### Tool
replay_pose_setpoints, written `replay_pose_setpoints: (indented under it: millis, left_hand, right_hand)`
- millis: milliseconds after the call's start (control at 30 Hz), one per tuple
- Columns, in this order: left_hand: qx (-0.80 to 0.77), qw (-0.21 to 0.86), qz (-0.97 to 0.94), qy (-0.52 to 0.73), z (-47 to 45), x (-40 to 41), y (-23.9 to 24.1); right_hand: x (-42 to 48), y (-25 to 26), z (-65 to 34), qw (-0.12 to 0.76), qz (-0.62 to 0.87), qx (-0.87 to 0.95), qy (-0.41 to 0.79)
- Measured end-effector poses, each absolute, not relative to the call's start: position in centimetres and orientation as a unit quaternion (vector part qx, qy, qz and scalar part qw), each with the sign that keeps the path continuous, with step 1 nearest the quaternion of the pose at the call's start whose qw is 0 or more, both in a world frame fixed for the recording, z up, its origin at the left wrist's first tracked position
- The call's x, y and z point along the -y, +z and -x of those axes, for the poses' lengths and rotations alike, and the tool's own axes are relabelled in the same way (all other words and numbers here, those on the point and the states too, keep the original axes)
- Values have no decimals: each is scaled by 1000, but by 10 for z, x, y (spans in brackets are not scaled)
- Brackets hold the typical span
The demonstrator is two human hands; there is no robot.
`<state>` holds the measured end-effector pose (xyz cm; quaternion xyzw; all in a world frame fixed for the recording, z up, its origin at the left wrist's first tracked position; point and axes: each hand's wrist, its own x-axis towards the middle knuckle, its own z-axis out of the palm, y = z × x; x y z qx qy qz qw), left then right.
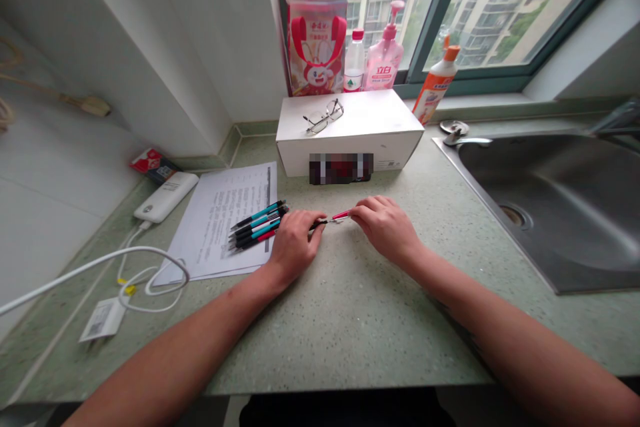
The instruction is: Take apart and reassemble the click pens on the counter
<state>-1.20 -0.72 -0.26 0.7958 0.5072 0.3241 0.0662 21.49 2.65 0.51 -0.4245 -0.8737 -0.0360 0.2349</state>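
Observation:
Over the counter, my left hand [297, 240] pinches the black end of a slim pen, its point showing beyond the fingertips. My right hand [385, 223] is closed on a red pen barrel [341, 215], held level and facing the black end. Thin, pale metal bits show between the two parts; whether they are joined I cannot tell. Close by my left hand, several pens [257, 223] in turquoise, black, white and red lie in a row on printed sheets of paper [215, 213].
Behind the hands stands a white box [350, 120] with glasses [325, 117] on top. A white power bank [167, 197], cable [150, 253] and charger plug [104, 317] lie at left. A steel sink [565, 193] is at right. Several bottles and a red-handled bag [317, 47] line the window.

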Motion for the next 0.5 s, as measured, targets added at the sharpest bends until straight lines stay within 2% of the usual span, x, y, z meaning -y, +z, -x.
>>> replay_pose_setpoints:
  millis: [500]
  left_hand:
    - [-539,59,-783,305,10,8,-2]
  right_hand:
    - [-20,8,-216,253,427,868,-11]
